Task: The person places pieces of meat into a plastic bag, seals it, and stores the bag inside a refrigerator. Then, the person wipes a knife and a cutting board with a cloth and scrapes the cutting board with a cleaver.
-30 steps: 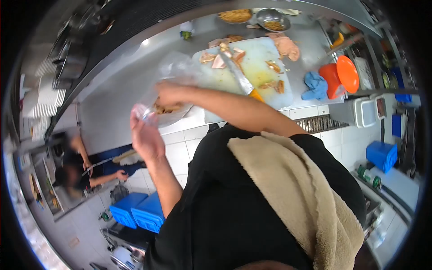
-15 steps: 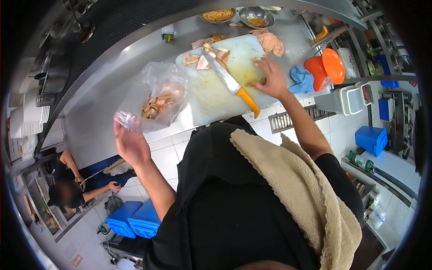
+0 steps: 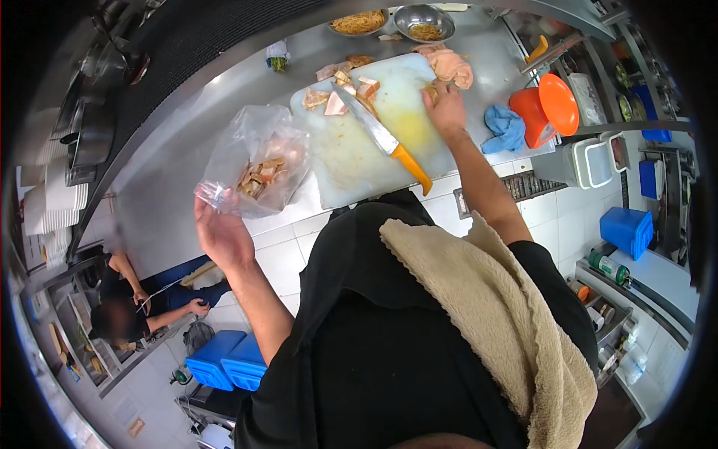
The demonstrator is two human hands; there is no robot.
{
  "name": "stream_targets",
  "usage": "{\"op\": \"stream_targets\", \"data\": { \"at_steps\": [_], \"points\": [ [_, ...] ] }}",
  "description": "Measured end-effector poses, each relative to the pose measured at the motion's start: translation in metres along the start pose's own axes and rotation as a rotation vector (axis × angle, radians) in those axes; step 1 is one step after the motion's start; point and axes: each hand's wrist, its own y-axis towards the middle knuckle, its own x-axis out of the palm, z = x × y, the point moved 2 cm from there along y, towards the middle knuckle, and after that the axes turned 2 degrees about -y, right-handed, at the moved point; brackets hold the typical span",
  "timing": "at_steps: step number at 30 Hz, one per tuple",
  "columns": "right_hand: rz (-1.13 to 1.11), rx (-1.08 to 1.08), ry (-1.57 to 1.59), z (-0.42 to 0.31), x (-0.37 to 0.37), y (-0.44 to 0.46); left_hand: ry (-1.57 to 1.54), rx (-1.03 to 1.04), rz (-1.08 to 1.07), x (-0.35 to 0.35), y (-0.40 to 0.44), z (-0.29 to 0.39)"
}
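My left hand [image 3: 224, 236] grips the rim of a clear plastic bag [image 3: 243, 142], which lies open on the steel counter with chopped meat pieces [image 3: 262, 176] inside. My right hand [image 3: 446, 111] is at the upper right part of the white cutting board [image 3: 336, 168], its fingers curled around a small yellowish piece that is mostly hidden. A knife with a yellow handle [image 3: 410, 166] lies across the board, its blade beside cut meat chunks [image 3: 336, 103]. Just beyond my right hand sits a pale piece of raw meat [image 3: 451, 67].
Two metal bowls with shredded food, one of them silver [image 3: 424, 24], stand at the back. To the right are a blue cloth [image 3: 504, 129] and an orange container [image 3: 529, 116]. A wrapped green bundle [image 3: 277, 57] lies at the back left. Another person [image 3: 120, 318] is at lower left.
My right hand has moved from the bag to the board's right side, then farther back. The pieces there have left the board's surface. My left hand has stayed at the bag's rim.
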Motion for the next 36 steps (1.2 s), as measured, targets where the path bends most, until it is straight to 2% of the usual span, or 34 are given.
{"op": "stream_targets", "data": {
  "at_steps": [4, 6, 9, 12, 15, 17, 19, 20, 21, 22, 23, 25, 28, 29, 32, 34, 35, 36],
  "points": [
    [-0.078, 0.101, 0.072, 0.013, 0.002, 0.017, 0.008, -0.006, 0.017, 0.002, -0.005, 0.003],
    [-0.054, 0.115, 0.111, 0.017, -0.002, 0.02, 0.021, -0.007, 0.017, 0.0, -0.005, 0.005],
    [0.095, 0.326, 0.168, 0.019, -0.013, 0.014, 0.023, -0.003, 0.035, -0.005, -0.007, 0.006],
    [0.251, 0.158, 0.293, 0.003, -0.019, 0.021, 0.018, 0.005, 0.084, -0.006, -0.011, 0.007],
    [-0.092, 0.249, 0.951, -0.09, -0.043, 0.015, 0.016, 0.021, 0.101, -0.007, -0.012, 0.007],
    [-0.382, 0.214, 1.17, -0.174, -0.076, 0.001, 0.015, 0.027, 0.072, -0.007, -0.012, 0.007],
    [-0.583, 0.042, 1.183, -0.243, -0.077, -0.019, -0.004, 0.04, 0.068, -0.009, -0.014, 0.007],
    [-0.562, -0.224, 1.172, -0.274, -0.049, -0.03, -0.017, 0.04, 0.059, -0.009, -0.013, 0.005],
    [-0.725, -0.242, 1.396, -0.311, -0.031, -0.048, 0.012, 0.039, 0.096, -0.004, -0.015, 0.006],
    [-0.584, -0.482, 1.109, -0.345, -0.024, -0.057, -0.006, 0.041, 0.083, -0.004, -0.017, 0.006],
    [-1.014, -0.397, 0.867, -0.374, -0.038, -0.064, -0.026, 0.038, 0.066, -0.004, -0.018, 0.007],
    [-1.343, -0.604, 0.746, -0.409, -0.004, -0.077, -0.037, 0.045, 0.04, -0.006, -0.02, 0.009],
    [-0.672, -0.866, 0.627, -0.417, 0.014, -0.1, -0.068, 0.057, 0.054, -0.009, -0.024, 0.016],
    [-0.694, -0.868, 0.733, -0.409, 0.004, -0.096, -0.057, 0.077, 0.075, -0.014, -0.024, 0.018],
    [-0.739, -0.776, 0.74, -0.352, -0.043, -0.068, -0.062, 0.073, 0.119, -0.03, -0.029, 0.025],
    [-0.582, -0.634, 0.649, -0.281, -0.048, -0.055, -0.066, 0.075, 0.131, -0.036, -0.031, 0.027],
    [-0.531, -0.49, 0.59, -0.24, -0.047, -0.052, -0.069, 0.076, 0.135, -0.038, -0.03, 0.026],
    [-0.542, -0.388, 0.454, -0.202, -0.055, -0.046, -0.072, 0.071, 0.136, -0.041, -0.029, 0.025]
  ]
}}
